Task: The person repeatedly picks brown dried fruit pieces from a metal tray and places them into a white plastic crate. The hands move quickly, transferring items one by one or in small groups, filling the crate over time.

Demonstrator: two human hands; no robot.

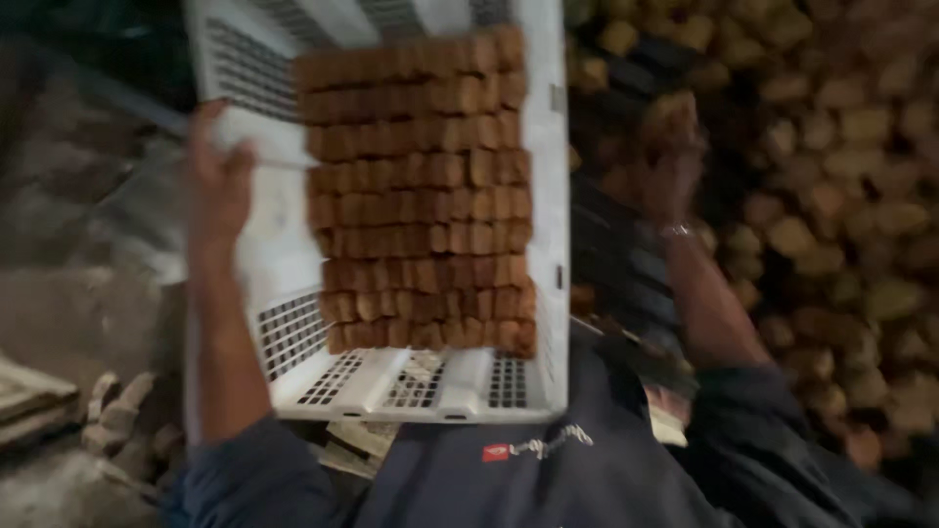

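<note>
between the two hands, seen from the head camera, a white slatted crate [264, 254] packed with rows of brown blocks [421, 196] is held tilted, long axis running away from the body. left hand [217, 186] clamps its left rim; right hand [671, 161] is blurred beyond the right wall over a heap of brown lumps [831, 196], grip unclear.

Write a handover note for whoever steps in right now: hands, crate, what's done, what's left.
Left hand: gripping the left rim of the white slotted crate, which is lifted and tilted toward the camera.
Right hand: raised at the crate's right, over a dark crate; motion blur hides any grip.
Brown blocks: tight rows filling most of the white crate, still in place.
Pile of similar pieces: heaped on the right.
Done: crate loaded and raised.
Left: crate not set down; blocks still inside.
</note>
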